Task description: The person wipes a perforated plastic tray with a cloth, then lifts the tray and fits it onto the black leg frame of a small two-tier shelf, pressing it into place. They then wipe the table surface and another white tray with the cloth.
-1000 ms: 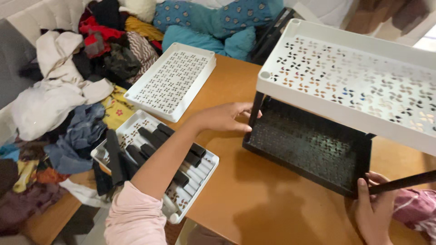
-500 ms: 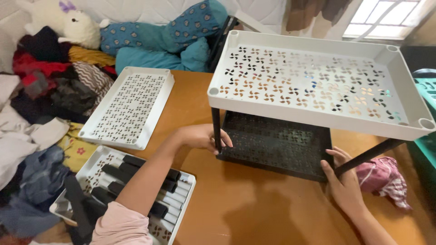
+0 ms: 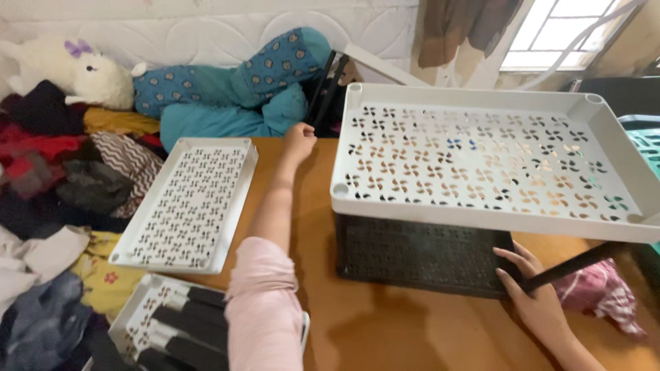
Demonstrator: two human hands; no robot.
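A two-tier rack stands on the wooden table [image 3: 412, 330]: a white perforated upper tray [image 3: 481, 158] over a black perforated lower tray [image 3: 419, 254]. My right hand [image 3: 540, 299] is at the rack's near right corner, fingers wrapped round a slanting black leg [image 3: 584, 261]. My left hand [image 3: 300, 137] is stretched far out to the table's back edge, fingers curled, just beside black poles [image 3: 324, 93] leaning there. Whether it grips anything is hidden.
A loose white perforated tray [image 3: 189, 203] lies left of my arm. Another white tray [image 3: 148, 319] with several black poles lies near the front left. Clothes [image 3: 62, 178], a plush toy [image 3: 75, 72] and blue cushions [image 3: 234, 96] pile up on the left and behind. A window is at the far right.
My left hand let go of the rack's front left corner and reached out to the table's back edge by the black poles. My right hand stays at the black leg.
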